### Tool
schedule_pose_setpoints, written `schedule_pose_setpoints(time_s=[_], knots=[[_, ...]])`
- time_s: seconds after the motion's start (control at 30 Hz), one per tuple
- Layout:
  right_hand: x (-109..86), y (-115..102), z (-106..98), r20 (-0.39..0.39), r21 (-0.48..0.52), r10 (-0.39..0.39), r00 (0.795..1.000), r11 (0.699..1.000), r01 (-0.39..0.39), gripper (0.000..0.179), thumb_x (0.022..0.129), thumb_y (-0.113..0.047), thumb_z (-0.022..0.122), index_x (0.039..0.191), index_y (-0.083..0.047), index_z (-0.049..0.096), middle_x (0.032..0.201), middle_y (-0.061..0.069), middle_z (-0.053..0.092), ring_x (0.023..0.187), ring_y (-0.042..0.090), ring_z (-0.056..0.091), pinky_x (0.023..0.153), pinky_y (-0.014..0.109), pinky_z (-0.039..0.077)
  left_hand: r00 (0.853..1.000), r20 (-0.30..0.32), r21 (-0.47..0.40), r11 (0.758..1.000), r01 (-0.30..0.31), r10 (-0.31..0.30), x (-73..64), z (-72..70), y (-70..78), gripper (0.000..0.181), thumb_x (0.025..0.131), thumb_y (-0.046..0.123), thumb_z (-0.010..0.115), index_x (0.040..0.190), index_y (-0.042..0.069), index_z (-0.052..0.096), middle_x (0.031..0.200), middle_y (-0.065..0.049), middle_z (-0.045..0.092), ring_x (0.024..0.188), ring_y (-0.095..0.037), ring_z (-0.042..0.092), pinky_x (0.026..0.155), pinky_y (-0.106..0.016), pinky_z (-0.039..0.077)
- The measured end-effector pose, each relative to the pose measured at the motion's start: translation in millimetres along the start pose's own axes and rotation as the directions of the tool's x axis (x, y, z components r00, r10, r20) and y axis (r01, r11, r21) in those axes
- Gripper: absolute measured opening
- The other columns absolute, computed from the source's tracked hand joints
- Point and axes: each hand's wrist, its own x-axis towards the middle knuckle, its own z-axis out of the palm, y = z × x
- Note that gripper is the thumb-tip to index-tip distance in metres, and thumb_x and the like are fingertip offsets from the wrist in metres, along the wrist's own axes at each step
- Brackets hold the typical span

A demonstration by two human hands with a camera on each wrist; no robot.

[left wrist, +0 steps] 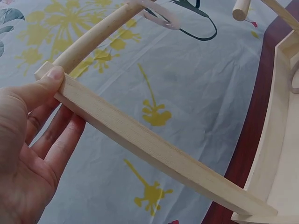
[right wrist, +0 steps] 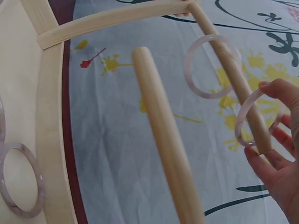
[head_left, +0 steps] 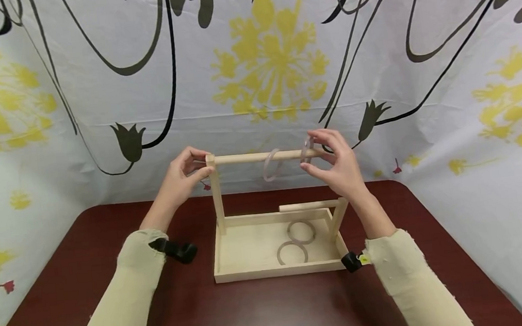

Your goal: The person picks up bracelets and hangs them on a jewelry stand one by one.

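Note:
A wooden stand with a tall post (left wrist: 154,144), an upper rod (head_left: 242,158) and a shallow tray base (head_left: 280,272) stands on the table. At the top of the post my left hand (head_left: 182,172) pinches the wood between thumb and fingers. My right hand (head_left: 337,161) holds a pale translucent bangle (right wrist: 240,119) by its rim, and the bangle encircles the free end of the upper rod. Farther in along that rod hangs a second bangle (right wrist: 189,70). Two more bangles, a front one (head_left: 292,253) and a back one (head_left: 301,232), lie in the tray.
A shorter, lower rod (head_left: 309,206) juts left from a short post (head_left: 339,218) at the tray's right end. The dark red table (head_left: 274,312) meets a patterned curtain (head_left: 254,91) behind. Both sleeves carry black wrist cameras.

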Motion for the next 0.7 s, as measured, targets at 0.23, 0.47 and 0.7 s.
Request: schedule_pose_setpoints(time_s=[0.23,0.47,0.7], knots=[[-0.8,6.7,13.2,-0.036,0.022,-0.096,0.995,0.995,0.097,0.063,0.078,-0.002,0.083,0.136,-0.007,0.059,0.134,0.013,0.052,0.121,0.031,0.056,0.094,0.012,0.05,1.0,0.008,0.016,1.0,0.006,-0.006,-0.7,-1.3,-2.6,0.031,0.096,0.004,0.064,0.123,-0.006,0.052,0.108,0.017,0.06,0.101,0.001,0.063,0.082,-0.02,0.052],[-4.0,14.8,20.5,-0.083,-0.026,-0.153,0.985,0.988,0.151,0.065,0.075,-0.005,0.087,0.134,-0.007,0.061,0.135,0.014,0.055,0.124,0.027,0.055,0.106,0.026,0.044,1.0,0.011,0.015,1.0,0.014,-0.015,1.3,-0.2,-2.8,0.031,0.096,0.003,0.064,0.123,-0.005,0.052,0.109,0.014,0.06,0.101,0.0,0.062,0.085,-0.02,0.053],[-3.6,18.2,23.9,-0.066,-0.178,-0.232,0.971,0.96,0.217,0.068,0.071,-0.011,0.09,0.132,-0.004,0.062,0.131,0.017,0.057,0.122,0.034,0.049,0.103,0.049,0.038,1.0,0.003,0.024,1.0,0.02,-0.02,0.5,0.0,-3.3,0.031,0.096,0.004,0.064,0.123,-0.005,0.052,0.108,0.016,0.06,0.1,0.001,0.062,0.084,-0.02,0.052]])
